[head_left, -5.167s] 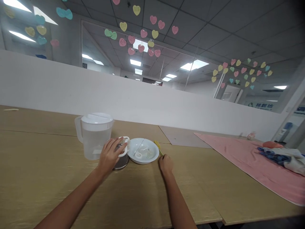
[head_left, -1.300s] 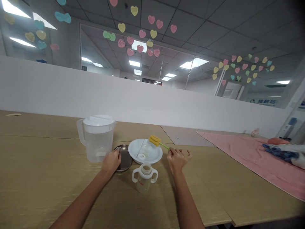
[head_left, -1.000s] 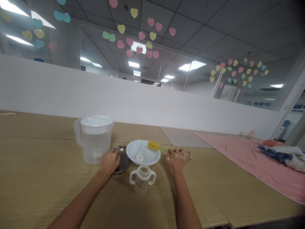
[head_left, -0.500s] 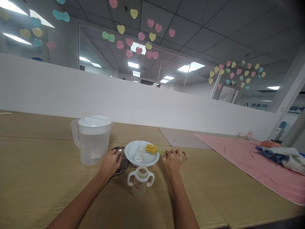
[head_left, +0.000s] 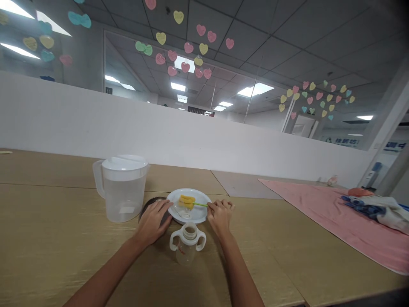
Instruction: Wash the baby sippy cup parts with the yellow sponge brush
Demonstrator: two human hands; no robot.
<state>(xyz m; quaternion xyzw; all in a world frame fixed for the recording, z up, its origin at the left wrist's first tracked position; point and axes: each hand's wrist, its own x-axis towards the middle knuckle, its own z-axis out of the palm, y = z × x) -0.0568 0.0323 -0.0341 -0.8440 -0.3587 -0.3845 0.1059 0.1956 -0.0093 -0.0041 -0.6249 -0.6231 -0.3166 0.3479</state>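
Observation:
A yellow sponge bottle brush [head_left: 186, 201] with a green handle is in my right hand [head_left: 220, 216], whose fingers are closed around the handle's end. The sponge head is over a shallow white bowl [head_left: 204, 216], above clear and white bottle parts [head_left: 185, 215] that it partly covers. My left hand [head_left: 156, 221] grips the bowl's left rim, fingertips on top and thumb low at the side. Beneath that hand lies a dark metal dish [head_left: 144, 209], mostly hidden. A clear baby bottle [head_left: 185, 255] with two white handles stands upright and uncapped in front of the bowl, apart from both hands.
To the left stands a lidded translucent jug [head_left: 124, 194]. A pink cloth [head_left: 306, 209] covers the table's right side, with folded clothes [head_left: 378, 209] and an orange-red item [head_left: 361, 192] on it. A low white wall [head_left: 191, 140] runs along the back.
My right hand has moved left, carrying the brush head further over the bowl and onto the bottle parts. My left hand has shifted right from the metal dish to the bowl's rim.

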